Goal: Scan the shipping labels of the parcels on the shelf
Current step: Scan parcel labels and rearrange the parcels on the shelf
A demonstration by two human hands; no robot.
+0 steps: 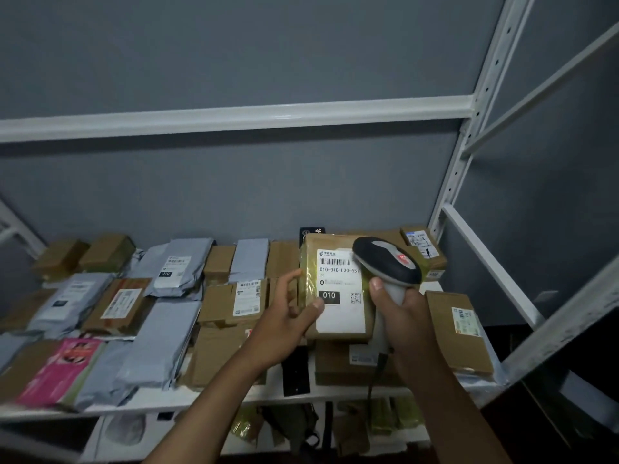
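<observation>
Holding parcel [336, 289], scanner [388, 262] over shelf [207, 396]

Grey wall [234, 55] behind white metal shelving [234, 117]; light seems dim.

Small print on white shipping label [340, 289] unreadable. Black-and-grey handheld barcode scanner [388, 262] covers label's 2 o'clock corner. Grey poly mailers [63, 303] at 9 o'clock blurred.

Probably a parcel depot: labelled parcels [338, 289] crowding white metal shelving [234, 118].
</observation>
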